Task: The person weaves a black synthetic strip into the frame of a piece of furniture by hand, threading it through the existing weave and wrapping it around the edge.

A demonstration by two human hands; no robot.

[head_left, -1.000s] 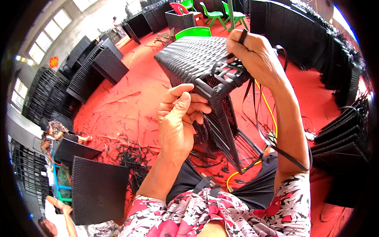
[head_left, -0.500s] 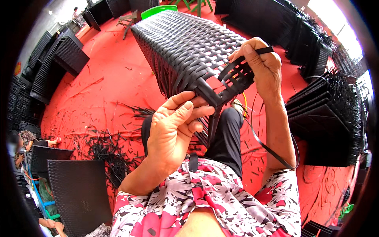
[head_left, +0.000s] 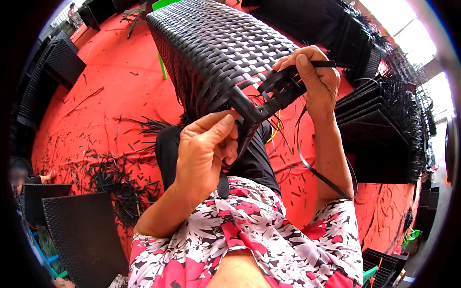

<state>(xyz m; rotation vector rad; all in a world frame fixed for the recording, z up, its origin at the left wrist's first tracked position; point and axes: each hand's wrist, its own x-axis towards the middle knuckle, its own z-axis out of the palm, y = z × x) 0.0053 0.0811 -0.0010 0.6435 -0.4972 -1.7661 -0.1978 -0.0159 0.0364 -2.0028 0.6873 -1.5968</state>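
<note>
A black woven rattan-style piece [head_left: 225, 48] slants away from me, its near end showing a bare frame corner [head_left: 257, 113] with open slots. At the right of that end, my right hand [head_left: 314, 79] pinches a flat black plastic strip [head_left: 303, 156] between thumb and fingers. One short end of the strip sticks out to the right past the fingers, and a long loop hangs down by my forearm. My left hand [head_left: 204, 149] is closed just left of the frame corner, thumb against the curled forefinger. What its fingertips hold, if anything, is hidden.
Strip offcuts [head_left: 117, 185] litter the red floor covering [head_left: 110, 105]. Stacked black woven panels [head_left: 379, 129] stand at right, more panels [head_left: 62, 62] at far left. A dark woven panel [head_left: 84, 235] leans at lower left. A green stool [head_left: 163, 5] shows behind the woven piece.
My left fingers have drawn back from under the frame corner and curled closed beside it. My right hand still grips the strip. The whole view has shifted slightly, with the woven piece tilting a little.
</note>
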